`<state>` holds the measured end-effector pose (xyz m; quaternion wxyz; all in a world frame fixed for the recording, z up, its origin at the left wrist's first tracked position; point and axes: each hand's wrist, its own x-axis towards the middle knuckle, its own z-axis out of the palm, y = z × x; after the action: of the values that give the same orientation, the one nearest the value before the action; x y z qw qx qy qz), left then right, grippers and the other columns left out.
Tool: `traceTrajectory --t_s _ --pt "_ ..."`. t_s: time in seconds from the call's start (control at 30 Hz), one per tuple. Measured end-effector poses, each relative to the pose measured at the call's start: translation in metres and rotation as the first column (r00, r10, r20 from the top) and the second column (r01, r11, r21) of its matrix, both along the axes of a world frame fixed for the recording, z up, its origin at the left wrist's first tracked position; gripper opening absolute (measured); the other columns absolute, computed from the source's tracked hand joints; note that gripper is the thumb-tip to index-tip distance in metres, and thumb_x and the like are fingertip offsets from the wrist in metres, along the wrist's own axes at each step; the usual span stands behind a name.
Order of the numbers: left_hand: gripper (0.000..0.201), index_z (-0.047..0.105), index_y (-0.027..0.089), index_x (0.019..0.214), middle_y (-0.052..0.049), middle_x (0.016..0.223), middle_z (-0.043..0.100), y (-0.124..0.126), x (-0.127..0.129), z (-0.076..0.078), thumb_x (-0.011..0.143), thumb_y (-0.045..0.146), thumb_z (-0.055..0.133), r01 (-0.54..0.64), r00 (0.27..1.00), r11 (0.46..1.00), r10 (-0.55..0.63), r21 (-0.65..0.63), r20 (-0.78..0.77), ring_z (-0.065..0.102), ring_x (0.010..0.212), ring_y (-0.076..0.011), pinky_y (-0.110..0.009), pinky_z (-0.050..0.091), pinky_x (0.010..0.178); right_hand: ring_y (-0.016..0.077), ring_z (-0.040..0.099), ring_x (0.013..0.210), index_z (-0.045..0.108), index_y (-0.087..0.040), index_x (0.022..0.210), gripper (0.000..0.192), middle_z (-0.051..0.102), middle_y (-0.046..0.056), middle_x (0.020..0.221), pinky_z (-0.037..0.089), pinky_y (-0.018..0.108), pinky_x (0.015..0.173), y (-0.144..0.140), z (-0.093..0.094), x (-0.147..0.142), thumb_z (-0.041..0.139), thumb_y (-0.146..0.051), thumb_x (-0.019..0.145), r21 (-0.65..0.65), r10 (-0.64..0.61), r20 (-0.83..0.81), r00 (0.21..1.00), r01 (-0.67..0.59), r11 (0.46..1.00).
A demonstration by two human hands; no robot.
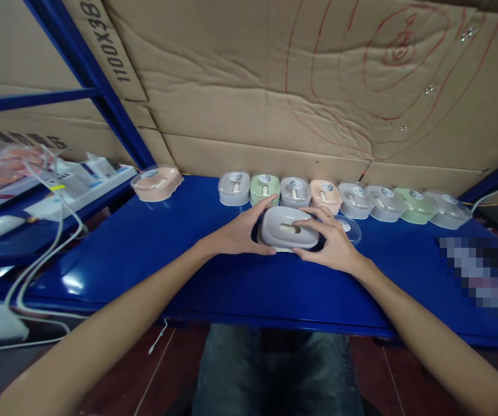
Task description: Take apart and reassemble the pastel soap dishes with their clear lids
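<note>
Between my hands, just above the blue tabletop, is a grey-lilac soap dish with an oval slot and a cream-coloured piece in its middle. My left hand cups its left end, thumb along the near edge. At the right end, my right hand grips it, with fingers over the top and the thumb at the near edge. A pale strip shows under the dish's front edge. Partly behind my right hand lies a clear lid with a round sticker.
Several lidded soap dishes in grey, green and peach line the back of the blue table. A peach dish stands apart at the left. White cables and a power strip lie left; a blurred-out patch covers something right.
</note>
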<state>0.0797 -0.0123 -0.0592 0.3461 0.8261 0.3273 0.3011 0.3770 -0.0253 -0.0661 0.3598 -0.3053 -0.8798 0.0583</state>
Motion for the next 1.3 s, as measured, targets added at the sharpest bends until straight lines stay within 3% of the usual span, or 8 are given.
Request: traceTrajectory --t_s 0.27,0.67,1.03,1.2,1.3 --pt "0.104 0.042 0.032 0.169 -0.013 0.175 0.046 -0.001 0.001 0.007 0.081 0.049 0.095 0.003 1.0 0.995 -0.002 0.098 -0.013 0.042 0.162 -0.0445 -0.068 0.033 0.134 0.0377 0.063 0.136 0.076 -0.028 0.131 0.047 0.066 0.013 0.152 0.054 0.068 0.113 0.003 -0.006 -0.001 0.087 -0.045 0.088 -0.011 0.012 0.021 1.0 -0.012 1.0" --pt "0.106 0.043 0.033 0.167 -0.011 0.171 0.051 0.007 -0.004 -0.003 0.078 0.054 0.096 0.027 0.998 0.995 -0.021 0.096 -0.066 0.049 0.157 -0.0425 -0.066 0.038 0.13 0.0387 0.063 0.138 0.079 -0.029 0.129 0.043 0.067 0.011 0.154 0.055 0.067 0.115 0.004 -0.01 -0.002 0.087 -0.045 0.089 -0.034 0.001 0.048 0.999 0.0 0.999" --pt "0.106 0.043 0.033 0.168 -0.012 0.17 0.052 0.005 -0.003 -0.003 0.078 0.054 0.095 0.013 0.994 0.997 -0.005 0.073 -0.105 0.051 0.155 -0.0429 -0.067 0.039 0.129 0.0402 0.059 0.145 0.077 -0.024 0.132 0.045 0.061 0.015 0.162 0.051 0.067 0.12 0.006 -0.013 0.0 0.082 -0.05 0.095 -0.054 0.012 0.137 0.99 -0.004 0.999" --pt "0.105 0.043 0.032 0.168 -0.013 0.172 0.049 0.004 -0.004 -0.003 0.079 0.055 0.094 0.015 0.991 0.995 -0.002 0.099 -0.132 0.048 0.157 -0.0424 -0.065 0.036 0.131 0.0406 0.056 0.15 0.068 -0.026 0.145 0.06 0.057 0.015 0.164 0.046 0.066 0.125 0.001 0.001 0.009 0.083 -0.051 0.092 -0.009 -0.004 0.14 0.99 0.005 1.0" --pt "0.105 0.042 0.031 0.169 -0.013 0.173 0.048 0.004 -0.005 -0.002 0.08 0.056 0.092 0.023 0.989 0.993 -0.006 0.112 -0.15 0.047 0.158 -0.0421 -0.064 0.035 0.132 0.0398 0.063 0.142 0.067 -0.027 0.139 0.054 0.065 0.015 0.151 0.05 0.063 0.121 0.001 0.016 0.021 0.081 -0.052 0.093 0.027 -0.074 0.11 0.991 0.071 0.997"
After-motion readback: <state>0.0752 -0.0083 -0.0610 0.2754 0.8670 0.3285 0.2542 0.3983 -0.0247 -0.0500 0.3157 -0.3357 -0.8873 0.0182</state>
